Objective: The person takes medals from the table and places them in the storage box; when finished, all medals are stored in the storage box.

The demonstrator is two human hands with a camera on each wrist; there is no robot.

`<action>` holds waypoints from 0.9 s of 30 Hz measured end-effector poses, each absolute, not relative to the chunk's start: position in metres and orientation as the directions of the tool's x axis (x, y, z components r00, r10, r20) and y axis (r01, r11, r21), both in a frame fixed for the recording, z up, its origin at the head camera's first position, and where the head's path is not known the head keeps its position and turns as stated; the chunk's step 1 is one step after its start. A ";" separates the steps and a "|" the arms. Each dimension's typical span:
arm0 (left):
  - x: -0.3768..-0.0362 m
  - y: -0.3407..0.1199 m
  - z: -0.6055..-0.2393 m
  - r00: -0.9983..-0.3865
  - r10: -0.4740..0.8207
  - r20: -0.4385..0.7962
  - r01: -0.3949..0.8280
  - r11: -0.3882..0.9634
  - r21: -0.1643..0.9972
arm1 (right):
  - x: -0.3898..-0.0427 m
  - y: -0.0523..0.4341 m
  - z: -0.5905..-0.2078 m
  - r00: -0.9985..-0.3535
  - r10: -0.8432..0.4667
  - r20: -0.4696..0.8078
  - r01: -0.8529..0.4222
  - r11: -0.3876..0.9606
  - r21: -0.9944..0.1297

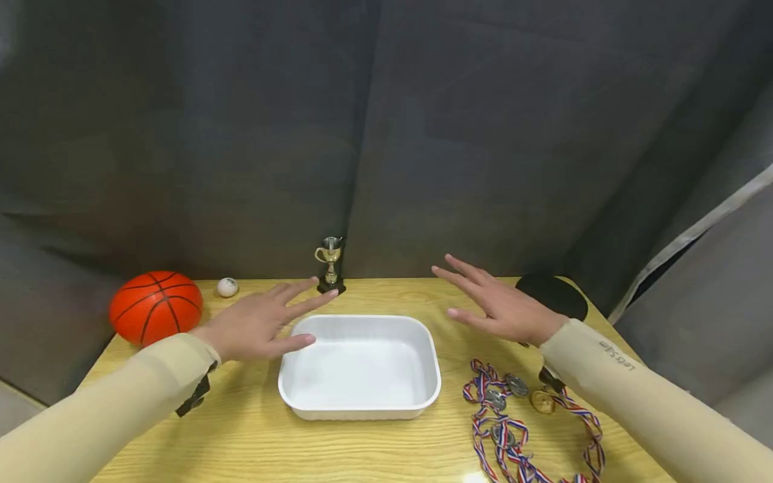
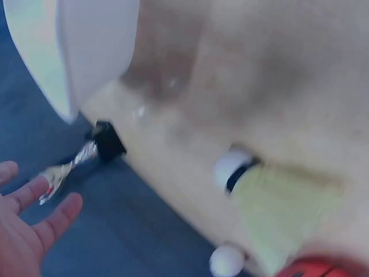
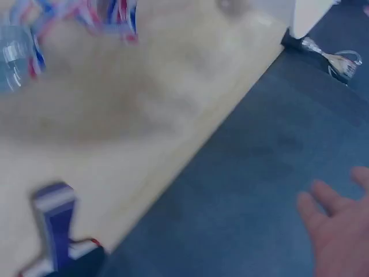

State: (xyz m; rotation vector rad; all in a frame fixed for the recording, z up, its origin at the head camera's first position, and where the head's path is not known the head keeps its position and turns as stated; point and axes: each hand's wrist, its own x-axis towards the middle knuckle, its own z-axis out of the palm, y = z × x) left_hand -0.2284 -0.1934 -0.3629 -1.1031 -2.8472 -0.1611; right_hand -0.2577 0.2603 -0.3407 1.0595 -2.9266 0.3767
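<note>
My left hand [image 1: 266,322] hovers open, fingers spread, just left of a white rectangular tray [image 1: 423,349] in the middle of the wooden table [image 1: 253,429]. My right hand [image 1: 495,305] hovers open to the tray's right, above the table. Neither hand holds anything. A small gold trophy [image 1: 330,265] stands behind the tray, close to my left fingertips; it shows blurred in the left wrist view [image 2: 69,164] and the right wrist view [image 3: 328,52]. Medals [image 1: 513,416] on striped ribbons lie at the front right, below my right forearm.
An orange basketball [image 1: 155,306] sits at the table's left edge, a small white ball [image 1: 227,287] behind it. A black round paddle [image 1: 552,295] lies at the back right. Dark grey curtain hangs behind the table.
</note>
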 end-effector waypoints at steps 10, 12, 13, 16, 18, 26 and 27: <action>-0.205 -0.191 -0.386 -0.914 0.405 0.022 0.384 0.844 0.375 | -0.230 0.303 -0.379 -0.727 -0.679 -0.103 -0.500 0.626 -0.599; -0.202 -0.188 -0.388 -0.929 0.370 -0.019 0.318 0.824 0.469 | -0.224 0.311 -0.386 -0.691 -0.702 -0.172 -0.445 0.600 -0.665; -0.201 -0.187 -0.390 -0.934 0.356 -0.043 0.284 0.806 0.519 | -0.221 0.314 -0.388 -0.680 -0.703 -0.209 -0.411 0.601 -0.686; -0.199 -0.184 -0.394 -0.939 0.333 -0.084 0.206 0.742 0.638 | -0.214 0.321 -0.394 -0.664 -0.686 -0.299 -0.322 0.623 -0.713; -0.198 -0.182 -0.397 -0.945 0.309 -0.108 0.149 0.700 0.699 | -0.210 0.324 -0.398 -0.670 -0.668 -0.322 -0.307 0.646 -0.699; -0.192 -0.183 -0.405 -0.955 0.222 -0.195 -0.037 0.566 0.824 | -0.207 0.321 -0.413 -0.663 -0.701 -0.264 -0.420 0.639 -0.645; -0.191 -0.183 -0.405 -0.954 0.220 -0.205 -0.052 0.551 0.833 | -0.208 0.320 -0.414 -0.661 -0.705 -0.257 -0.427 0.635 -0.643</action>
